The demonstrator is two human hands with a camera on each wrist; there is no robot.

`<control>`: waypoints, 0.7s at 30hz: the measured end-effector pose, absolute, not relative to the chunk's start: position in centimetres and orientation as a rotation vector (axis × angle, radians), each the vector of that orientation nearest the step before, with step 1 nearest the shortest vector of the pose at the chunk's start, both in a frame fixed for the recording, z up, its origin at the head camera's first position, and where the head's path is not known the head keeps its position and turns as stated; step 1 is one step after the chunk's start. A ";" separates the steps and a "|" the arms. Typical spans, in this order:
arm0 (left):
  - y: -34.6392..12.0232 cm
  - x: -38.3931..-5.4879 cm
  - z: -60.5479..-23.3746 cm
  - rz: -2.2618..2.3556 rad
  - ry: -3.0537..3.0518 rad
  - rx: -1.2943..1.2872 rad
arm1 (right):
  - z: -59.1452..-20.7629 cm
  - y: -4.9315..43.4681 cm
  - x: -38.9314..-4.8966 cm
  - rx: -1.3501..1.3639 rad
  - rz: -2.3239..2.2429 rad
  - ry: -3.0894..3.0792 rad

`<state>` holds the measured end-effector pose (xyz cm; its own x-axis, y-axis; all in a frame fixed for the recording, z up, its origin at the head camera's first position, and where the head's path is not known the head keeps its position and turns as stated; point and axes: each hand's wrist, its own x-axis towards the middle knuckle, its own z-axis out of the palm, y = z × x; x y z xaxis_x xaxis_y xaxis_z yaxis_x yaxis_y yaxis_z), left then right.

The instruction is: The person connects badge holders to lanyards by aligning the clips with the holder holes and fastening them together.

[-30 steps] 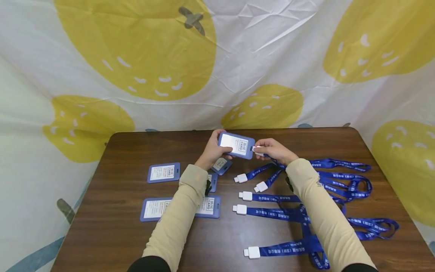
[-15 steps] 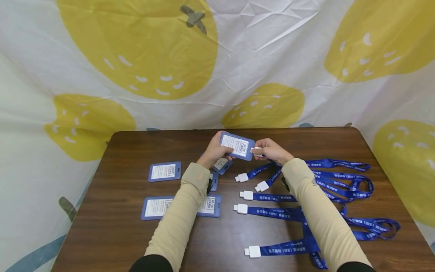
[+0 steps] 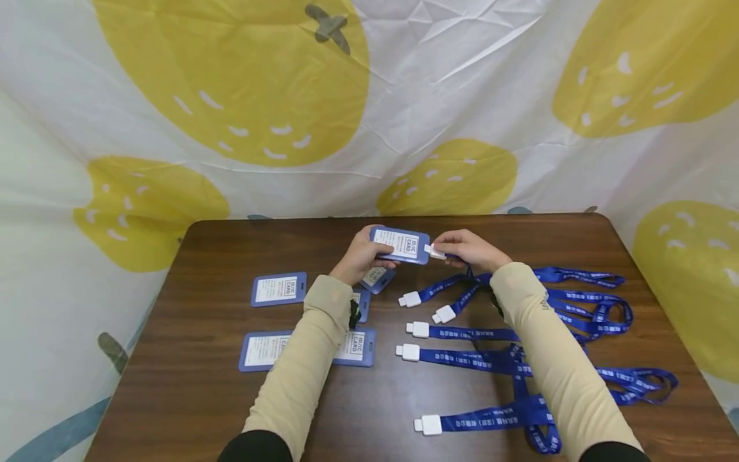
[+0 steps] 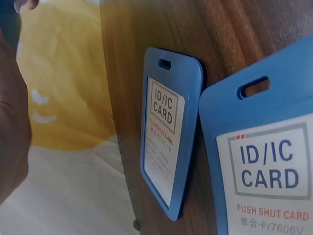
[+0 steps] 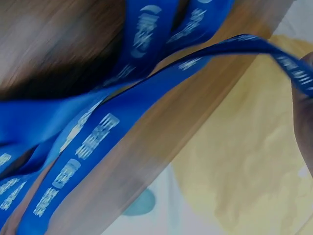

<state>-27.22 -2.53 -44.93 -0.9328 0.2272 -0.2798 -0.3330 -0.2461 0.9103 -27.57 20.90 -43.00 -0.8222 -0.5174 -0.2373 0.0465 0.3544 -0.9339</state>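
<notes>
In the head view my left hand [image 3: 359, 258] holds a blue ID card holder [image 3: 398, 244] above the far part of the table, its thumb on the white card face. My right hand [image 3: 473, 249] pinches the white plastic clip [image 3: 437, 252] of a blue lanyard at the holder's slotted end. Clip and holder meet there; I cannot tell whether the clip is through the slot. The lanyard strap [image 5: 117, 117] runs up to the right hand in the right wrist view. Two more card holders lie near the left wrist, one small in view [image 4: 168, 132], one closer [image 4: 264, 161].
On the wooden table [image 3: 190, 398], a card holder [image 3: 279, 289] lies at left, others [image 3: 262, 351] are partly under the left sleeve. Several blue lanyards with white clips [image 3: 428, 425] spread over the right side. A patterned cloth [image 3: 265, 115] hangs behind the table.
The right hand has shifted slightly right, showing more of the clip between its fingers and the holder. The holder has moved slightly left and levelled a little.
</notes>
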 end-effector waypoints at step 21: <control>-2.8 -32.0 -54.6 2.192 1.830 -0.217 | -46.2 23.2 -27.4 -0.304 -0.834 2.938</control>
<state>-32.00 -2.77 -54.56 -0.9505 0.1149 -0.2887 -0.3046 -0.1605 0.9389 -27.44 23.21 -46.23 -0.9778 -0.2090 -0.0154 -0.1698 0.8331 -0.5265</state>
